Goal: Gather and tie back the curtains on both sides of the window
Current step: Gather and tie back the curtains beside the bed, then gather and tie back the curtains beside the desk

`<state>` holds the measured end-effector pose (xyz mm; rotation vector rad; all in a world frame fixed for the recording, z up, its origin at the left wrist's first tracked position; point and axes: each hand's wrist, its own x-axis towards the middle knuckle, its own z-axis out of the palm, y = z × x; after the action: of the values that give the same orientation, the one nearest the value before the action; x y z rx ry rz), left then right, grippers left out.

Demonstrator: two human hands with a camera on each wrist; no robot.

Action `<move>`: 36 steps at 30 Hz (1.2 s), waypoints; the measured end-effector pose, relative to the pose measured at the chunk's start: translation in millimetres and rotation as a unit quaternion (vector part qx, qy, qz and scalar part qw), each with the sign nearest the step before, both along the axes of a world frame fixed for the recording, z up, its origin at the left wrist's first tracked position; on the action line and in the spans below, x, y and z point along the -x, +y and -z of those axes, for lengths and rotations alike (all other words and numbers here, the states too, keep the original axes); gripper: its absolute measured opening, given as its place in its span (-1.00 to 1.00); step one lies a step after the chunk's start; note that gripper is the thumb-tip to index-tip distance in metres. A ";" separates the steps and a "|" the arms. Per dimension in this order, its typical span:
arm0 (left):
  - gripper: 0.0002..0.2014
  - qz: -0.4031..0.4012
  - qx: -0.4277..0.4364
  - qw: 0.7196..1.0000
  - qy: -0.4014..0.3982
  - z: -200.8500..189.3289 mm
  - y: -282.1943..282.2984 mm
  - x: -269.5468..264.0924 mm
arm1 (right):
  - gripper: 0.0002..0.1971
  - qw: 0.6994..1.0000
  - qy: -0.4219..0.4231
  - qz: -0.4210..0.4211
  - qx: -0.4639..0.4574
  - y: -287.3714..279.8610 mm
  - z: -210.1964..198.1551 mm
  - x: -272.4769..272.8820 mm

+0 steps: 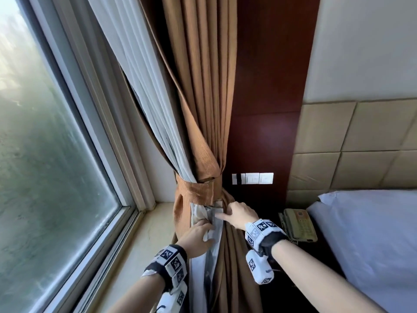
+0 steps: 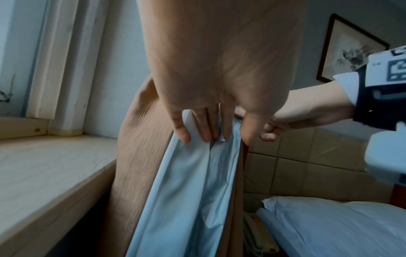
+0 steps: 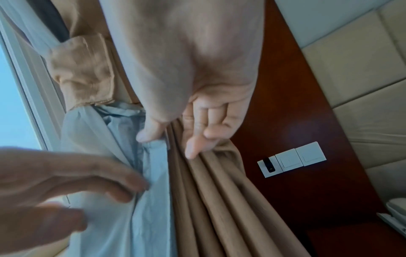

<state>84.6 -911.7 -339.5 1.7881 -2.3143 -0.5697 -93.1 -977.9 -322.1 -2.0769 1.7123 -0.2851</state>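
A brown curtain (image 1: 203, 86) with a white lining (image 1: 144, 71) hangs gathered beside the window. A brown tie-back band (image 1: 196, 192) is wrapped round it. Just below the band my left hand (image 1: 206, 229) holds a fold of the white lining (image 2: 193, 173), fingers laid over it and thumb at its right edge. My right hand (image 1: 222, 214) pinches the lining's edge a little higher. Its thumb (image 3: 149, 133) lies on the white cloth and its fingers (image 3: 193, 147) on the brown folds (image 3: 219, 191). The band (image 3: 83, 69) sits above both hands.
The window pane (image 1: 45, 154) and a pale stone sill (image 1: 135, 245) are on the left. On the right are a dark wood wall panel (image 1: 266, 109) with white switches (image 1: 252, 178), a telephone (image 1: 297, 224), a padded headboard (image 1: 349, 143) and a white pillow (image 1: 372, 233).
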 end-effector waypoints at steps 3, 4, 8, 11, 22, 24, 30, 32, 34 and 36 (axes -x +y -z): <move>-0.81 0.040 -0.032 0.999 0.006 -0.5 -6.7 9.0 | -0.52 0.998 -0.046 -0.022 -0.047 9.2 6.2 13.5; -0.80 0.051 -0.069 0.996 0.003 0.7 -7.6 14.0 | -0.59 0.996 -0.057 -0.027 -0.062 14.5 8.7 20.0; -0.76 0.090 -0.153 0.984 -0.015 1.9 -4.2 34.9 | -0.74 0.994 -0.057 -0.022 -0.087 30.5 17.4 38.7; -0.75 0.082 -0.171 0.982 -0.007 7.4 -0.5 35.4 | -0.86 0.992 -0.053 -0.027 -0.110 40.6 21.1 40.8; -0.77 -0.098 -0.200 0.975 0.024 38.8 59.4 -45.0 | -0.78 0.938 0.080 -0.235 -0.241 63.0 31.1 -40.3; -0.81 -0.158 -0.167 0.972 0.048 25.9 82.5 -60.9 | -0.86 0.930 0.062 -0.293 -0.214 65.2 19.2 -65.6; -0.65 -0.364 -0.052 0.927 0.073 -25.7 191.9 -100.9 | -0.88 0.874 -0.003 -0.464 -0.145 99.9 -6.6 -155.0; -0.70 -0.441 -0.024 0.894 0.073 -32.7 250.7 -112.0 | -0.89 0.833 -0.008 -0.534 -0.147 139.1 -13.3 -184.9; -0.76 -0.504 -0.013 0.861 0.063 -41.2 317.6 -114.1 | -0.88 0.792 -0.022 -0.595 -0.130 190.0 -20.3 -208.9; -0.75 -0.563 -0.006 0.824 0.059 -48.8 382.3 -110.1 | -0.84 0.753 -0.033 -0.644 -0.129 242.9 -22.2 -226.1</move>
<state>194.7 -529.4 -290.7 2.5449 -0.8195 -0.4196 133.0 -734.9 -299.9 -2.4174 -0.0297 0.3021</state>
